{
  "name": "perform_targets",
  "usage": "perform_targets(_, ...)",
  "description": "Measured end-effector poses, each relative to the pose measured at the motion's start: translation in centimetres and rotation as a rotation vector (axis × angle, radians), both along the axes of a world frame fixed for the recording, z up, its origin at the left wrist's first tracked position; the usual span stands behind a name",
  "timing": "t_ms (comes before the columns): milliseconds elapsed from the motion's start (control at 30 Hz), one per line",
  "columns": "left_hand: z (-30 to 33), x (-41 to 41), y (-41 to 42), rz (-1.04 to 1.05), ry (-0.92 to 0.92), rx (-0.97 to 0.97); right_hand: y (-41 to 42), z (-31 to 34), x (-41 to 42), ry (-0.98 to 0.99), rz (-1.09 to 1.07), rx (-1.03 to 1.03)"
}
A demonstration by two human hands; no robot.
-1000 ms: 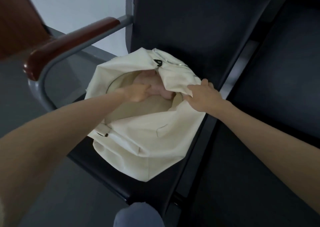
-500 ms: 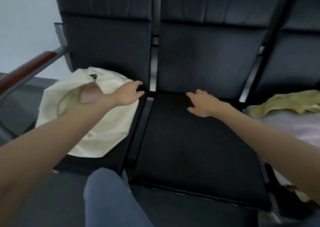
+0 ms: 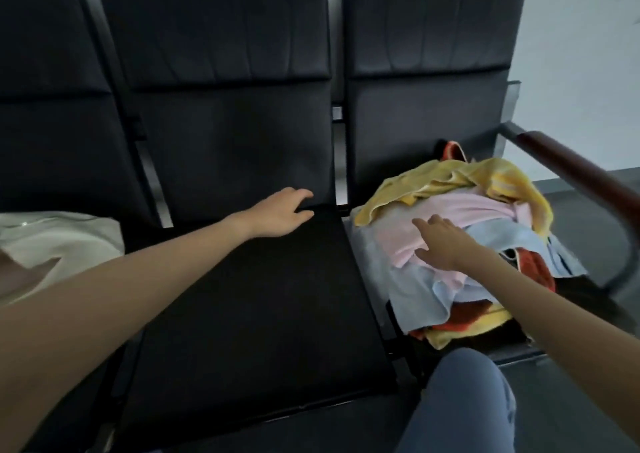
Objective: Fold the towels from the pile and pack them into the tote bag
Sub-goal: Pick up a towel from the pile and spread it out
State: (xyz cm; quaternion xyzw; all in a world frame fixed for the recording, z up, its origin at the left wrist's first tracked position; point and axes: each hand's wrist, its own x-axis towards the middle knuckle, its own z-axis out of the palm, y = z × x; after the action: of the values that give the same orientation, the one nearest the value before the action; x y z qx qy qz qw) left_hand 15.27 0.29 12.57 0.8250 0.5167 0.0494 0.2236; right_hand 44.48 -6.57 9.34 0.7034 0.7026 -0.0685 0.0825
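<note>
While only one view is given, the head camera, it shows plainly what the coming pick depends on: the pile of towels (image 3: 460, 241) sits on the right-hand seat, and the right hand (image 3: 440, 244) is already over its near-left part, fingers straight and spread, holding nothing, at or just above a pink towel (image 3: 460, 210); whether it touches the cloth I cannot tell. The left hand (image 3: 282, 215) is farther from the pile, resting loosely at the far edge of the middle seat (image 3: 259, 314) where cushion meets backrest, fingers relaxed and grasping nothing. So the right hand is the nearer one, and the pile lies to the right of both hands; I judge the next grasp to be a short reach for the right, a longer one across the seat gap for the left. The heap has no clear long axis, though it spreads from the far backrest to the near seat edge. The tote bag (image 3: 59, 244), cream-coloured, lies on the left seat, well apart from the pile, with the bare middle seat between them, probably the folding surface. By count: one tote bag, two hands, three seats in the row, one wooden armrest (image 3: 571, 172) at far right. The towels are crumpled together, so an exact count fails; yellow, pink, pale blue and orange-red cloth can be told apart, at least four pieces.
</note>
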Motion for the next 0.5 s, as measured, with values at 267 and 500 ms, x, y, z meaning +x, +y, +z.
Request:
perform_targets(267,-2.5,13.0,3.9,-0.082,-0.114,-0.042,2.0,-1.0,7.7,0.28,-0.315,0.279)
perform_targets(500,-6.3,22.3,8.2,0.016,-0.256,-0.101,8.4,-1.2,13.3,0.115,-0.493,0.484)
